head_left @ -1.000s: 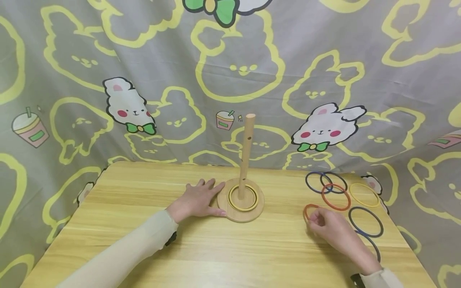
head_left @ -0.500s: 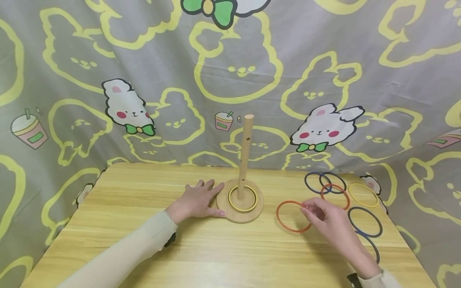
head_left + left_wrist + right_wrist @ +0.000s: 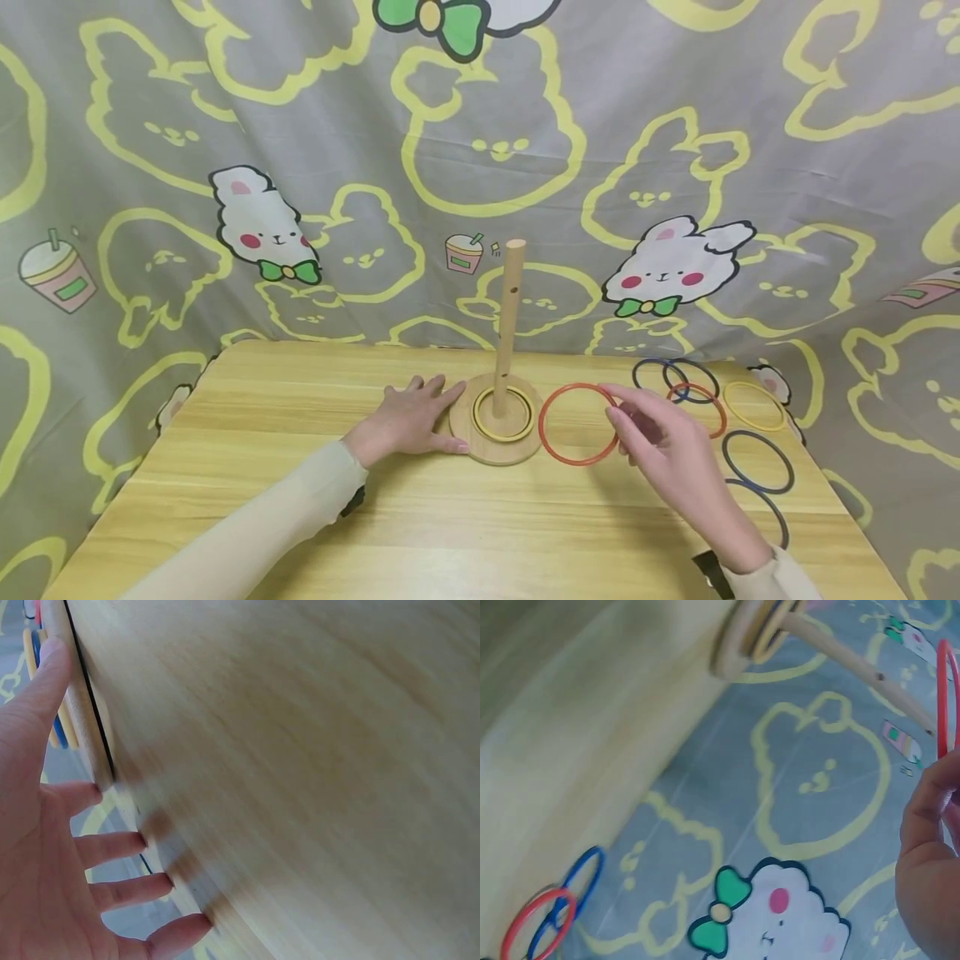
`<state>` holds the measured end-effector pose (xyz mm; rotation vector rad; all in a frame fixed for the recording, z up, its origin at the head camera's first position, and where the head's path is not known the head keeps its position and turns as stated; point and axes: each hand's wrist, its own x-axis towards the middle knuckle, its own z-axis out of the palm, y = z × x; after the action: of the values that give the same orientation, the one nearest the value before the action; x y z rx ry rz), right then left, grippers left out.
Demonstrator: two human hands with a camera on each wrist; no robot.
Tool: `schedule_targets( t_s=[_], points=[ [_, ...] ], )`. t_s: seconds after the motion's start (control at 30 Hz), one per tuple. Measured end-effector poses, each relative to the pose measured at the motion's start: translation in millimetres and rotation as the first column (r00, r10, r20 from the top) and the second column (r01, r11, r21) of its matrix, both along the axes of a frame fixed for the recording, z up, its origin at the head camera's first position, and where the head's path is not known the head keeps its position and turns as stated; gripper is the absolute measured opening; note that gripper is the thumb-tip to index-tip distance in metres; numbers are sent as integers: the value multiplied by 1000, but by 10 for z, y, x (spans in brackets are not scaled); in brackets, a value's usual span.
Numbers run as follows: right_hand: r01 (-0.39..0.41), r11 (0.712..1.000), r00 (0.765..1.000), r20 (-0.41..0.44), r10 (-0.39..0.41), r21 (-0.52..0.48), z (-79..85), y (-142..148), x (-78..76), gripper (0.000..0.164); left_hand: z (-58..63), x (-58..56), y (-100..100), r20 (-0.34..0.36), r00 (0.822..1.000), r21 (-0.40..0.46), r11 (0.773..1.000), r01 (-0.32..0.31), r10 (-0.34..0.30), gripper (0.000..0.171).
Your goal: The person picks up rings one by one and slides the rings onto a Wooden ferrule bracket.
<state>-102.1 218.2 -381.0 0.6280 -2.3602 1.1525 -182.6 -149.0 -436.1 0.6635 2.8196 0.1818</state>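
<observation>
A red ring (image 3: 542, 425) is pinched between the thumb and fingers of my right hand (image 3: 671, 450). It hangs above the table, just right of the round wooden base (image 3: 501, 455). From that base rises an upright wooden post (image 3: 510, 317). Yellow rings (image 3: 504, 438) lie around the post's foot, and the left wrist view shows a blue ring (image 3: 60, 731) between them. My left hand (image 3: 408, 417) lies spread on the table at the base's left side, its fingertips and thumb touching the base's edge. In the right wrist view the red ring (image 3: 942, 697) stands nearly edge-on.
To the right on the wooden table (image 3: 300, 517) lie several loose rings: overlapping blue rings (image 3: 636, 379) with a red ring (image 3: 724, 412) across them, a yellow ring (image 3: 765, 429), and dark blue rings (image 3: 792, 475) nearer the front. A patterned curtain (image 3: 360, 125) hangs behind.
My right hand has lifted the red ring off the right side of the table and carried it left, close to the base. The left hand stays in place.
</observation>
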Motion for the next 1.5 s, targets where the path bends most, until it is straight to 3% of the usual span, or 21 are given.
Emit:
schedule_targets(
  t_s=[0.23,0.37,0.7,0.93,1.23,1.5],
  points=[
    [-88,976,987,115,113,-198,275,-172,-88,45,22,5,8,10,1000,10,1000,-3,3,107],
    [-111,960,979,140,150,-256,397,-266,-135,45,23,5,14,13,1000,18,1000,-5,5,107],
    [-188,913,965,105,241,-361,646,-411,-333,45,-43,-30,-19,-12,1000,4,1000,18,-18,109],
    [-200,882,961,91,262,-426,809,-546,-433,44,-121,-61,-35,-16,1000,-1,1000,18,-18,111],
    [-240,822,948,57,313,-517,979,-717,-566,45,-21,-28,-10,-5,1000,-6,1000,16,-16,108],
    [-202,811,955,75,288,-549,995,-792,-643,45,14,3,1,1,1000,-1,1000,10,-10,107]
  ],
)
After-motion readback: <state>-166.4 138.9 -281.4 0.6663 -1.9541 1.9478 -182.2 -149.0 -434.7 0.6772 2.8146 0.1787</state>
